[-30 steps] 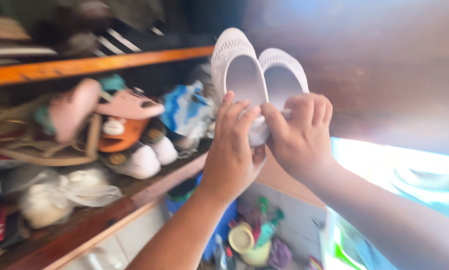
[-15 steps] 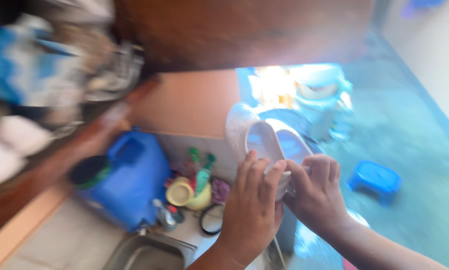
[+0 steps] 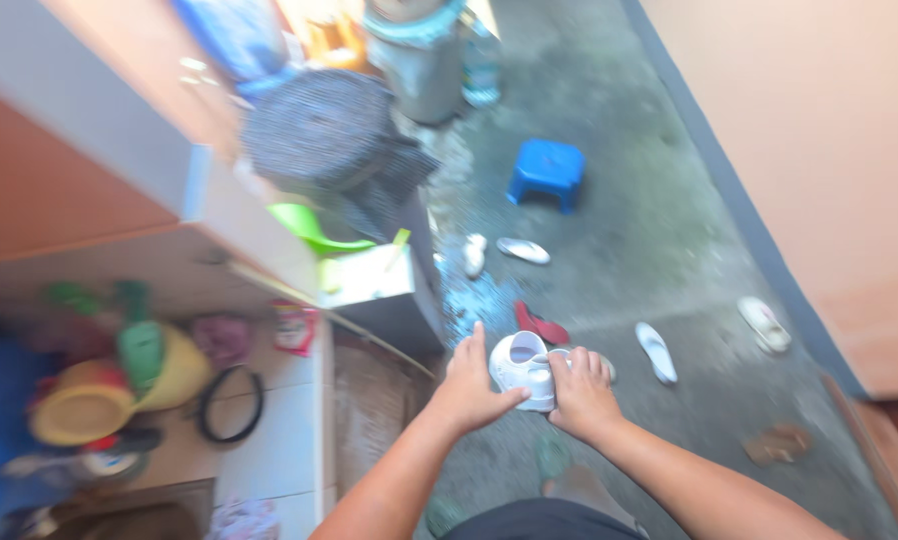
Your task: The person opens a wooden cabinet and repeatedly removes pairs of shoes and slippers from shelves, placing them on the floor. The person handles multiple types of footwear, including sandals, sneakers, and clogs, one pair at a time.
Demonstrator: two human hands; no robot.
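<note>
- A grey concrete floor (image 3: 659, 210) runs ahead, wet beside the counter.
- A peach wall (image 3: 829, 140) lines its right edge.
- A white tiled counter (image 3: 279, 440) stands left.
- A blue stool (image 3: 547, 172) sits mid-floor in daylight.

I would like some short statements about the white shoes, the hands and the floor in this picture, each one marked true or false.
1. Both hands hold the pair of white shoes. True: the left hand and the right hand grip it from either side.
2. The blue stool stands on the counter. False: it stands on the grey floor.
3. Loose footwear lies scattered on the floor. True: among it a red sandal and a white slipper.
4. The white shoes rest on a wooden shelf. False: they are held in the air above the floor.
5. A yellow container sits on the tiled counter to the left. True.
</note>
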